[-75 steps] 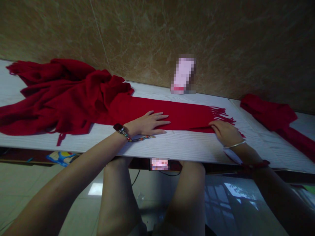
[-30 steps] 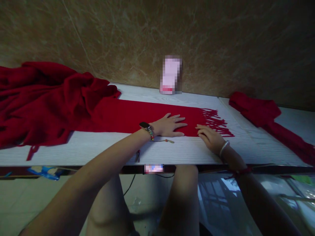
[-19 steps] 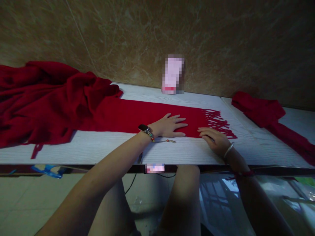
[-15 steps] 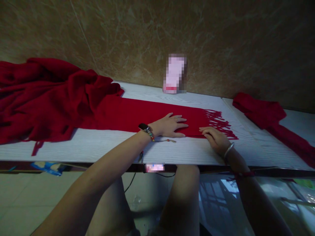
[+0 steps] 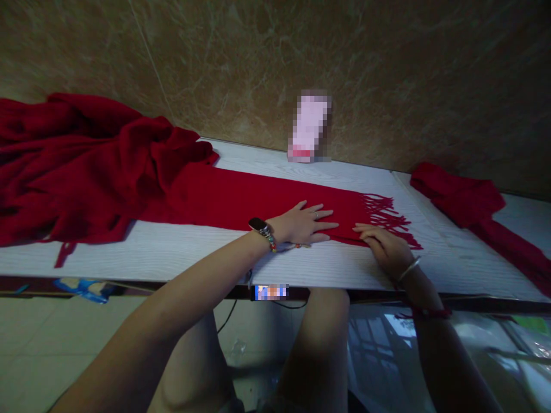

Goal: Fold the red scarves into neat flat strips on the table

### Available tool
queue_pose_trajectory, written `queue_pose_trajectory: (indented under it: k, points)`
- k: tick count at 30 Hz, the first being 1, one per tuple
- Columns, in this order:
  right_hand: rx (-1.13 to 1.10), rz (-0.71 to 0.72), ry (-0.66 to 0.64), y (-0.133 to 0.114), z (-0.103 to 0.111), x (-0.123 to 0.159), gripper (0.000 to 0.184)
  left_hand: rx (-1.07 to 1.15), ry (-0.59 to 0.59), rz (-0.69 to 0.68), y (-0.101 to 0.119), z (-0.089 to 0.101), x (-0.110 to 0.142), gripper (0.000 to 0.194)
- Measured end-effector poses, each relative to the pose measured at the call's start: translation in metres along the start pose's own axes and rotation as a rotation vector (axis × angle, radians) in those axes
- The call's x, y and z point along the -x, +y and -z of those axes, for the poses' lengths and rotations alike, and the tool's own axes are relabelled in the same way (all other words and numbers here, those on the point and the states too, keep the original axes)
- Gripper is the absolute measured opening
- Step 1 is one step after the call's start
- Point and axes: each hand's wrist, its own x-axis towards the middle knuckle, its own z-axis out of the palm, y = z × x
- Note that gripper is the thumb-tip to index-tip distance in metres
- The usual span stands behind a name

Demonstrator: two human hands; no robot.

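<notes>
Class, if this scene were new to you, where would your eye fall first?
Likely on the fringed red strip, lying flat along the white table, with a crumpled red heap at its left end. Next come the left hand, spread on the strip, and the right hand, at its near edge by the fringe. Behind, a blurred pink item stands out at the table's back edge.

Red cloths [image 5: 258, 198] on white table [image 5: 206, 255]
</notes>
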Motion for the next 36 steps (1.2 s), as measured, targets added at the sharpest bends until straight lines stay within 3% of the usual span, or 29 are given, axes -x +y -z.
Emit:
queue_pose_trajectory:
  k: [5,10,15,20,24,26,28,30,36]
  points:
    - [0.011,0.076,-0.071,0.0,0.0,0.002,0.023,0.062,-0.107,0.041,-0.003,-0.002,0.001,0.05]
    - [0.017,0.067,-0.091,-0.001,0.0,0.001,0.023,0.118,-0.074,0.036,-0.005,-0.003,0.001,0.054]
    - [-0.007,0.056,-0.06,-0.002,0.001,0.002,0.021,0.128,-0.02,0.018,-0.006,-0.002,0.004,0.044]
    - [-0.042,0.043,-0.057,-0.004,0.001,0.003,0.02,0.177,-0.071,-0.05,-0.001,0.002,0.008,0.04]
    - [-0.07,0.034,0.112,-0.006,0.005,0.005,0.014,0.17,-0.147,-0.035,0.002,0.007,0.009,0.04]
    - [-0.048,-0.022,0.24,-0.006,0.008,0.003,0.014,0.168,-0.158,-0.036,0.003,0.009,0.01,0.04]
    - [0.003,-0.085,0.289,-0.004,0.008,-0.003,0.018,0.172,-0.15,-0.042,0.002,0.01,0.01,0.039]
    - [0.064,-0.139,0.233,-0.002,0.004,-0.011,0.024,0.173,-0.143,-0.047,0.002,0.01,0.01,0.04]
    - [0.275,-0.307,-0.182,0.003,-0.028,-0.018,0.047,0.184,-0.18,-0.039,0.001,0.011,0.011,0.041]
